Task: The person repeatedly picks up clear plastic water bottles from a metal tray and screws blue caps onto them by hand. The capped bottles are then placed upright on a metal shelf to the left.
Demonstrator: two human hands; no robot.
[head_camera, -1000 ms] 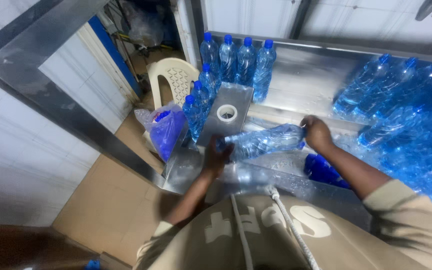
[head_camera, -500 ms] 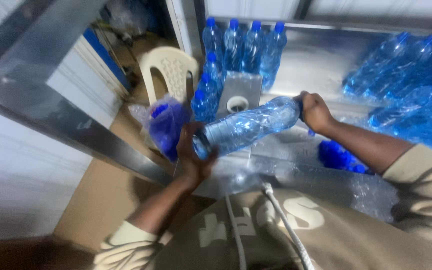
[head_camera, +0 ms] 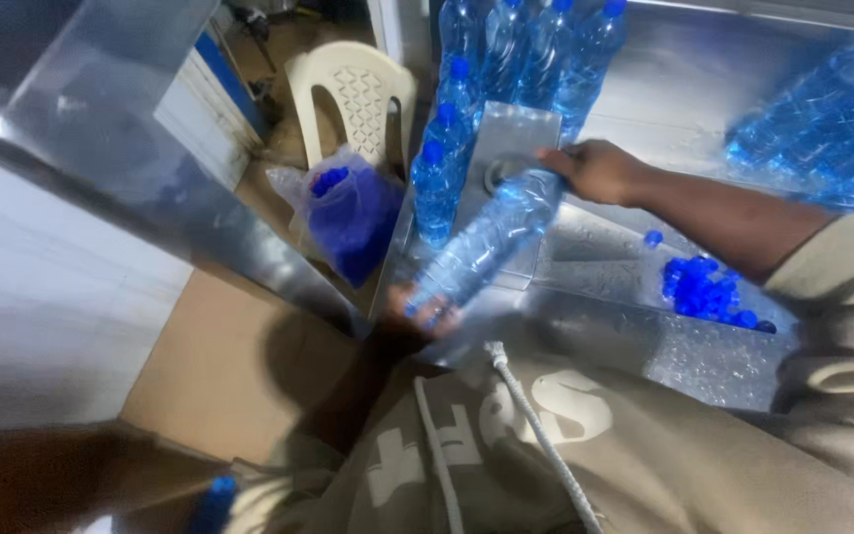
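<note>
Clear bottle (head_camera: 486, 242) held slanted; blue caps (head_camera: 709, 297) beside.

This looks like a small water-bottling workshop. A steel worktable (head_camera: 704, 89) carries rows of capped clear bottles (head_camera: 506, 59) beyond the fingers (head_camera: 557, 158), a heap of bottles (head_camera: 832, 109) to their right, and loose blue caps (head_camera: 709, 295) near them. A plastic bag of caps (head_camera: 353, 213) and a plastic chair (head_camera: 353, 94) stand off to the left.
</note>
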